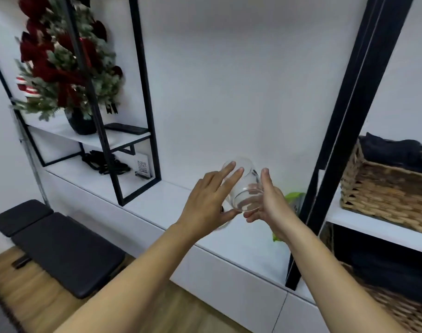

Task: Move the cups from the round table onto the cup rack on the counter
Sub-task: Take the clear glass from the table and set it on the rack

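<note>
A clear glass cup (pixel 244 186) is held in the air above the white counter (pixel 162 200), tilted so its open mouth faces the camera. The left hand (pixel 208 200) lies against its left side with fingers straight and spread, thumb under the rim. The right hand (pixel 268 203) grips its right side, thumb up and fingers curled beneath. Something green (pixel 292 197) (partly hidden) sits behind the right hand. 1 wicker basket (pixel 383 188) rests on a shelf at right.

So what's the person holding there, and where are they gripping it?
A clear glass cup, tilted, held between both hands: left hand against its side, right hand curled around the other side near the rim.
</note>
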### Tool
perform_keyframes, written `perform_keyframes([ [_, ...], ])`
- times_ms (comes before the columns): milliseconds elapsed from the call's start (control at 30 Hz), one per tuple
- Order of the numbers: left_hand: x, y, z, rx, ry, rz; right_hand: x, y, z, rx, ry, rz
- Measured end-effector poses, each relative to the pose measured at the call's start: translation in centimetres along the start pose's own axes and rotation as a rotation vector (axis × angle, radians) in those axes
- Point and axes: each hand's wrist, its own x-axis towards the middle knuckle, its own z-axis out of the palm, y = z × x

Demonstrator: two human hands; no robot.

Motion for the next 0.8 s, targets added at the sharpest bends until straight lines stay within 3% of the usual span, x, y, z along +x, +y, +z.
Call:
perform_keyframes([
  [267, 6.4, -9.0, 5.2, -0.346, 0.006, -0.231, 10.5, 0.1, 0.7, -0.101, 0.066, -0.11],
  [467, 9.3, -16.1, 12.1, -0.484, -0.087, -0.404, 21.2, 2.6, 0.1, -0.342, 0.064, -0.244],
  [800, 13.2, -26.8, 25.9, -0.646, -0.207, -0.662, 38.4, 9.3, -0.3, -0.508, -0.037, -0.087],
])
